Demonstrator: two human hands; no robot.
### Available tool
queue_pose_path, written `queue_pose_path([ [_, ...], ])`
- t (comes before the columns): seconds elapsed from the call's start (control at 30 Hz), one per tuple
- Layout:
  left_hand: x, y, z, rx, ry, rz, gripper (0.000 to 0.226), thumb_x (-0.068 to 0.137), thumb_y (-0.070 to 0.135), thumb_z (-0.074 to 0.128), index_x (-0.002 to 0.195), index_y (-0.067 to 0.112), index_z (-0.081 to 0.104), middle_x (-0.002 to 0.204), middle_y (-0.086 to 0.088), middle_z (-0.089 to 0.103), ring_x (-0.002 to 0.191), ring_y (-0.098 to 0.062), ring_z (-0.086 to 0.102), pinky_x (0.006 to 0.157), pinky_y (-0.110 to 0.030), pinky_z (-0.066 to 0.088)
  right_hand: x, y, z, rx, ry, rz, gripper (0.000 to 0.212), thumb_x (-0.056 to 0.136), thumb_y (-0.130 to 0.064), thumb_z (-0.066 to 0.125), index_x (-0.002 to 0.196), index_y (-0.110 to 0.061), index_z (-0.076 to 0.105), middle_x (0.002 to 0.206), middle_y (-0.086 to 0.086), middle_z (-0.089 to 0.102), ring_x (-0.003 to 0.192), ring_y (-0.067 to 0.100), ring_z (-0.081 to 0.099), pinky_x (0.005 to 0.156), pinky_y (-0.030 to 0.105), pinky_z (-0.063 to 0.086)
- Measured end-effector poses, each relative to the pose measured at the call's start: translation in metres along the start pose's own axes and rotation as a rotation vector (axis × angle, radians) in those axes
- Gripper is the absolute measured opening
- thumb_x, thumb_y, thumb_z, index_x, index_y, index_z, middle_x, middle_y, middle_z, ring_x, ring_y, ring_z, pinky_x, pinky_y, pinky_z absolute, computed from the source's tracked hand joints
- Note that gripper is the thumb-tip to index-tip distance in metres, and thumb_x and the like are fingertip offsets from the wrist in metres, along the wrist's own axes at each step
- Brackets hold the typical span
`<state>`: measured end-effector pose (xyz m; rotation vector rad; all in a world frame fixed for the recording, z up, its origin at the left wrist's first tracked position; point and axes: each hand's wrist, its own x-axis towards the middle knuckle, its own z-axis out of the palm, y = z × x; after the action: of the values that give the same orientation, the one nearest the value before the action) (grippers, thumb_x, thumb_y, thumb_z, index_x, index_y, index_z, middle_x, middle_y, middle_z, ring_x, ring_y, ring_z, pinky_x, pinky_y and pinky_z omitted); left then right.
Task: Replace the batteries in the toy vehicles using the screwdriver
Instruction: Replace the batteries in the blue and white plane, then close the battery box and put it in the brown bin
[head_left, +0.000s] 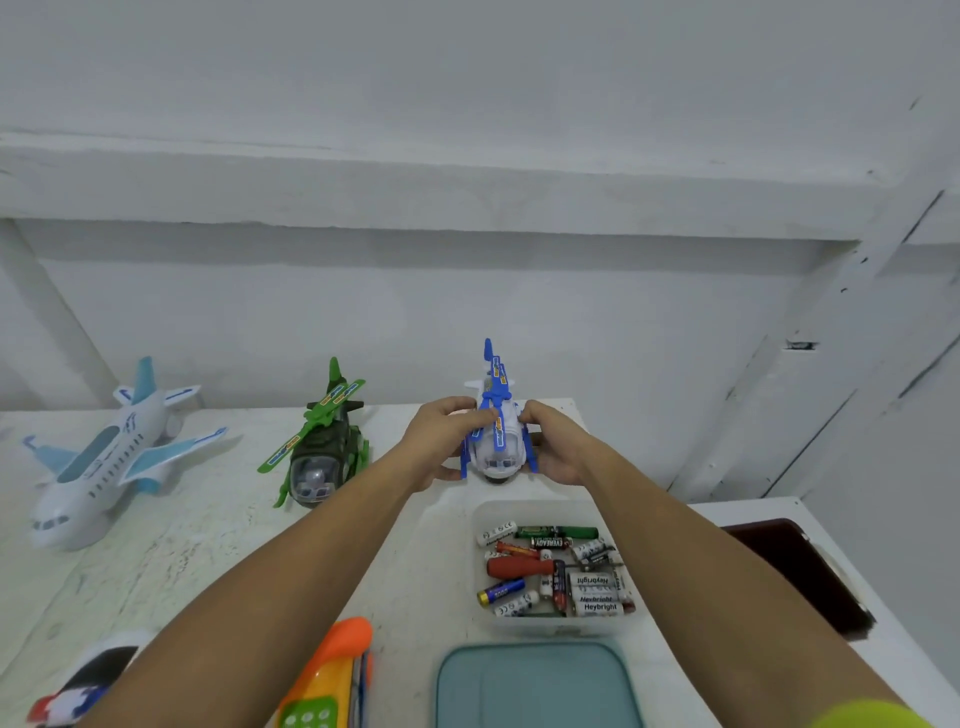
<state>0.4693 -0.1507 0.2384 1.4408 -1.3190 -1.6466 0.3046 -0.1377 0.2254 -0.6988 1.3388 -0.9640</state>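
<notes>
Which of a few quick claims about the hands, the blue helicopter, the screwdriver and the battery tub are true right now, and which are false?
1. Both the left hand and the right hand hold the blue and white toy helicopter. True.
2. The red-handled screwdriver is in the right hand. False: it lies in the clear plastic tub among the batteries.
3. The teal plastic lid covers the tub. False: it lies on the white table on the near side of the open tub.
4. The green toy helicopter stands left of the blue one, with no hand on it. True.
</notes>
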Motion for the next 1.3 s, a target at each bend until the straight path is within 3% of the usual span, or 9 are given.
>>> queue_pose_path([
  [0.23,0.006,-0.007,0.007,0.041,0.059,-0.018,0.05,0.085,0.034,0.075,0.129,0.022,0.057,0.105,-0.007,0.072,0.081,-0.024,0.068,0.081,-0.042,0.054,0.005,0.004,0.005,-0.049,0.009,0.014,0.025,0.094,-0.009,0.035,0.087,-0.008,0.059,0.059,0.005,0.068,0.046,0.015,0.064,0.045,0.021,0.048],
  [0.43,0.004,-0.005,0.006,0.082,0.059,-0.031,0.049,0.085,0.034,0.075,0.129,0.02,0.059,0.11,-0.007,0.071,0.087,-0.026,0.068,0.088,-0.048,0.055,0.0,-0.001,0.01,-0.208,0.092,0.016,0.019,0.091,-0.013,0.042,0.081,-0.01,0.057,0.076,0.011,0.064,0.06,0.023,0.06,0.058,0.029,0.05],
  [0.53,-0.002,-0.002,0.005,0.111,0.058,-0.055,0.059,0.085,0.039,0.074,0.138,0.02,0.054,0.129,-0.008,0.062,0.103,-0.031,0.061,0.095,-0.051,0.052,-0.004,-0.003,0.006,-0.318,0.148,0.02,0.014,0.091,-0.019,0.048,0.097,-0.01,0.056,0.09,0.011,0.057,0.073,0.023,0.055,0.07,0.034,0.05],
  [0.67,-0.018,0.001,0.002,0.176,0.196,0.004,0.071,0.086,0.045,0.072,0.146,0.019,0.043,0.147,-0.01,0.047,0.126,-0.032,0.048,0.09,-0.047,0.048,-0.019,-0.002,-0.007,-0.408,0.268,-0.094,0.032,0.093,-0.024,0.055,0.123,-0.014,0.05,0.11,0.004,0.048,0.101,0.023,0.048,0.083,0.041,0.047],
  [0.8,-0.059,0.001,0.006,0.341,0.4,0.203,0.054,0.087,0.044,0.068,0.133,0.019,0.055,0.126,-0.005,0.059,0.111,-0.023,0.057,0.091,-0.035,0.049,-0.057,0.006,-0.022,-0.433,0.343,-0.306,0.027,0.091,-0.023,0.057,0.118,-0.019,0.054,0.1,0.0,0.056,0.081,0.015,0.053,0.08,0.036,0.049],
  [0.97,-0.133,-0.026,0.03,0.467,0.499,0.368,0.009,0.088,0.025,0.066,0.097,0.023,0.063,0.092,0.001,0.063,0.082,-0.019,0.059,0.068,-0.03,0.044,-0.127,0.029,-0.034,-0.47,0.29,-0.522,0.011,0.091,-0.02,0.058,0.102,-0.021,0.06,0.077,-0.006,0.054,0.062,0.008,0.05,0.058,0.022,0.04],
  [1.07,-0.165,-0.07,0.051,0.521,0.492,0.346,0.012,0.086,0.018,0.066,0.089,0.028,0.059,0.088,0.001,0.06,0.077,-0.019,0.057,0.068,-0.029,0.04,-0.161,0.064,-0.044,-0.559,0.239,-0.578,0.005,0.089,-0.016,0.062,0.085,-0.017,0.064,0.063,-0.008,0.052,0.053,0.002,0.046,0.057,0.019,0.039],
  [1.2,-0.186,-0.134,0.071,0.657,0.518,0.214,0.03,0.086,0.016,0.066,0.115,0.024,0.062,0.109,-0.007,0.055,0.106,-0.03,0.054,0.09,-0.035,0.039,-0.185,0.115,-0.056,-0.829,0.23,-0.503,0.013,0.089,-0.018,0.06,0.077,-0.015,0.062,0.063,-0.008,0.057,0.057,0.001,0.052,0.053,0.013,0.037],
  [1.3,-0.194,-0.16,0.074,0.784,0.54,0.078,0.055,0.088,0.024,0.063,0.14,0.02,0.048,0.13,-0.015,0.047,0.124,-0.035,0.04,0.102,-0.039,0.028,-0.191,0.144,-0.063,-1.047,0.263,-0.393,0.009,0.092,-0.021,0.055,0.095,-0.015,0.061,0.084,0.0,0.062,0.08,0.017,0.058,0.066,0.024,0.043],
])
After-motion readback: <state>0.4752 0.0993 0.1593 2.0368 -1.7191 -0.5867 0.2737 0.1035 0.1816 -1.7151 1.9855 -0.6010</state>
